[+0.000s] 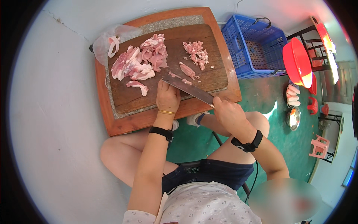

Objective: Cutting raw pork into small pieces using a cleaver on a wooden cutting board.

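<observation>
My right hand (229, 115) is wrapped round the handle of a kitchen knife (190, 89). Its long blade slants across the front of a dark wooden cutting board (130, 102). My left hand (168, 98) rests at the board's near side with fingers curled against the blade; anything under those fingertips is hidden. Just beyond the blade lies a thin strip of meat (180, 77). A thicker meat strip (189, 71) is farther off, near a heap of diced meat (196, 53). Larger raw meat slices (138, 59) are piled at the left, with one loose slice (138, 87) in front.
The board sits on a wood-framed table (108, 123). A plastic bag (102, 46) lies at its far left corner, against the white wall (56, 112). Right of the table are a blue crate (238, 56), a red basin (296, 61), a metal bowl (294, 119) and a pink stool (319, 146).
</observation>
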Demonstrator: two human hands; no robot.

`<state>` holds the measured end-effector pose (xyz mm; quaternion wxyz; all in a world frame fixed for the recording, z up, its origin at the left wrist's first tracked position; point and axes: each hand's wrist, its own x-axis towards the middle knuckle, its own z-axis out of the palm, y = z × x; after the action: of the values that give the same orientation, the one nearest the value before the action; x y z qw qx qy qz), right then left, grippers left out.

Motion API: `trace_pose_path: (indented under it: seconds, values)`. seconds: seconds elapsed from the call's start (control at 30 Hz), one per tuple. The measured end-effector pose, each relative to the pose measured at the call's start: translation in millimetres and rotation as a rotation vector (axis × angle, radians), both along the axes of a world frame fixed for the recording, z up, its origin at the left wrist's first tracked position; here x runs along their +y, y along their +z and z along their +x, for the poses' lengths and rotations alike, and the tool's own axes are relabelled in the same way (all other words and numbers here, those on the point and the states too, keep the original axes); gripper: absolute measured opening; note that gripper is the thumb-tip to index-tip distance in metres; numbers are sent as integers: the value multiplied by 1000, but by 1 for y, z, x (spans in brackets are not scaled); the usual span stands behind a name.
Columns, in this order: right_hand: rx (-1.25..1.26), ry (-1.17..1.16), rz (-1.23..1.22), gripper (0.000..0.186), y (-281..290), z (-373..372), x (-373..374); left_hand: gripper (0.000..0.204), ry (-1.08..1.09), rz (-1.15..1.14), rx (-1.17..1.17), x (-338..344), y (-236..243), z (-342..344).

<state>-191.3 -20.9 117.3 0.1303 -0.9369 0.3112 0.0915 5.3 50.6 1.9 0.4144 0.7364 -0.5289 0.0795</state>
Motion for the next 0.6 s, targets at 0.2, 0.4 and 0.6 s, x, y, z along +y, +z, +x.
trace_pose_path:
  seconds: [0.2, 0.4, 0.6]
  values:
    - [-39, -13, 37, 11, -5, -1, -1, 36, -1, 1, 13, 1, -2, 1]
    - [-78, 4, 132, 8, 3, 12, -5, 37, -23, 14, 1, -2, 1, 1]
    - [-97, 5, 127, 7, -15, 45, -6, 38, -28, 22, 3, 1, 5, 2]
